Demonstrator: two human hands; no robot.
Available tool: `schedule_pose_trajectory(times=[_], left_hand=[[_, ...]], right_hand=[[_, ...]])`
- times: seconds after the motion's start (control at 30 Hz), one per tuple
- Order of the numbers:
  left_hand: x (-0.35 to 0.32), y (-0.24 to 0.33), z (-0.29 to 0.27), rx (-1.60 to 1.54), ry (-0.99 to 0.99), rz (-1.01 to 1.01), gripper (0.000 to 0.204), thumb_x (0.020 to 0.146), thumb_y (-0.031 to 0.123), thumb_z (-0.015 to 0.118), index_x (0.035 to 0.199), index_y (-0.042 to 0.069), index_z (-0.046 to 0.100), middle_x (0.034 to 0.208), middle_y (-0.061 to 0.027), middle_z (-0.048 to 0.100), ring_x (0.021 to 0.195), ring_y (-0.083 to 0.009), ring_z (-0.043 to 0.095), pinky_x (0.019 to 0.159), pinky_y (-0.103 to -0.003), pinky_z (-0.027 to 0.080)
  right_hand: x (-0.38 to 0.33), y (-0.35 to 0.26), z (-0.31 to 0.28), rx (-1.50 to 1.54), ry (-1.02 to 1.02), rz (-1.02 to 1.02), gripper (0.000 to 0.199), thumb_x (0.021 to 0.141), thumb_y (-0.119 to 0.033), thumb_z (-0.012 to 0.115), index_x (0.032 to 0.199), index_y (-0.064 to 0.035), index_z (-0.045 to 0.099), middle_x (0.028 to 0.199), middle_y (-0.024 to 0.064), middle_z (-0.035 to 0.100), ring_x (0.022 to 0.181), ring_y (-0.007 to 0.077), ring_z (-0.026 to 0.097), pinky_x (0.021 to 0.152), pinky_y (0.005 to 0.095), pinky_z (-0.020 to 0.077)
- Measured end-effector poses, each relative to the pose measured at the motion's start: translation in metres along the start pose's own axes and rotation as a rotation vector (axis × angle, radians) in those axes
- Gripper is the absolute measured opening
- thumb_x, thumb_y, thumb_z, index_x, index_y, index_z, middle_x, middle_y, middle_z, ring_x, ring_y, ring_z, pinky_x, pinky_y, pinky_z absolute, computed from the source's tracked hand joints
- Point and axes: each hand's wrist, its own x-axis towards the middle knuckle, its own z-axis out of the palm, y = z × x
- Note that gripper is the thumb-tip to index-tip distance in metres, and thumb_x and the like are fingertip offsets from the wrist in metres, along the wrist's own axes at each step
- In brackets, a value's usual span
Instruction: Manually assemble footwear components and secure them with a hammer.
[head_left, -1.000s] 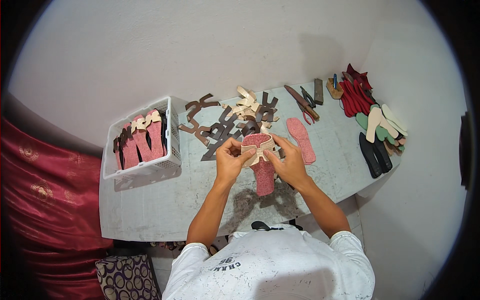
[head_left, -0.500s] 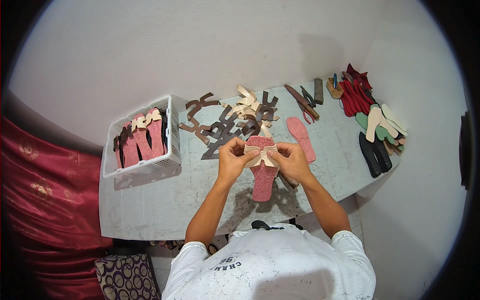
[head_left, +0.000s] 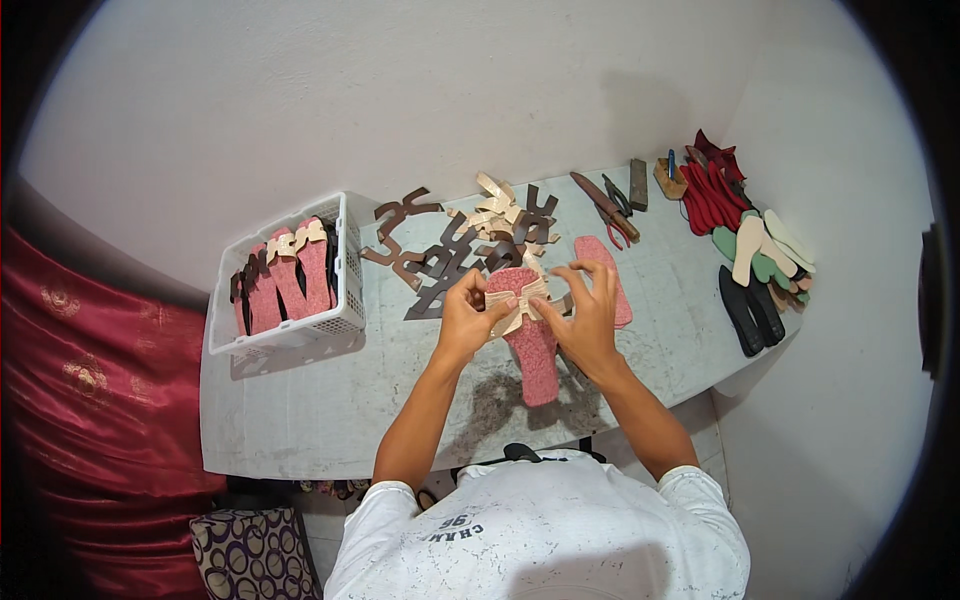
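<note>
Table's pretty busy: a jumble of brown and cream straps (head_left: 445,250), too overlapped to count, sits just beyond the one pink sole (head_left: 538,375) held up mid-table with a cream strap (head_left: 513,312) across it. Left hand (head_left: 464,318) is pinching both. Right hand (head_left: 592,325) has its thumb at the strap, fingers raised, can't tell if it's gripping; it partly blocks one spare sole (head_left: 622,302). On the left, one white basket (head_left: 338,322) holds at least three pink soles, two cream-strapped. Two black soles (head_left: 742,315) lie far right.
</note>
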Motion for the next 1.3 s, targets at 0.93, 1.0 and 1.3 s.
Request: schedule_pose_trajectory(times=[0.93,1.0,1.3], left_hand=[[-0.014,-0.007,0.001,-0.037,-0.075,-0.087,0.031,0.074,0.002,0.079,0.077,0.008,0.048,0.074,-0.0015,0.061,0.067,-0.0060,0.059,0.058,-0.023,0.047],[-0.015,-0.004,0.002,-0.022,-0.094,-0.095,0.031,0.073,0.002,0.079,0.077,0.008,0.049,0.073,-0.0014,0.061,0.067,-0.0062,0.059,0.058,-0.023,0.047],[-0.018,-0.001,-0.002,0.197,-0.078,-0.099,0.030,0.068,0.011,0.084,0.083,0.004,0.058,0.074,-0.0020,0.063,0.068,-0.0092,0.058,0.062,-0.026,0.047]], right_hand=[[-0.035,0.029,0.009,1.223,-0.714,0.765,0.038,0.085,-0.003,0.065,0.121,0.0062,0.058,0.101,0.0091,0.068,0.084,0.0102,0.064,0.073,0.0232,0.0503],[-0.040,0.029,0.011,1.254,-0.686,0.778,0.037,0.084,-0.002,0.065,0.120,0.0059,0.058,0.101,0.0089,0.068,0.084,0.0100,0.064,0.074,0.0231,0.0500],[-0.047,0.031,0.012,1.342,-0.714,0.839,0.035,0.084,-0.005,0.068,0.118,0.0016,0.061,0.095,0.0053,0.068,0.077,0.0063,0.061,0.065,0.0210,0.0472]])
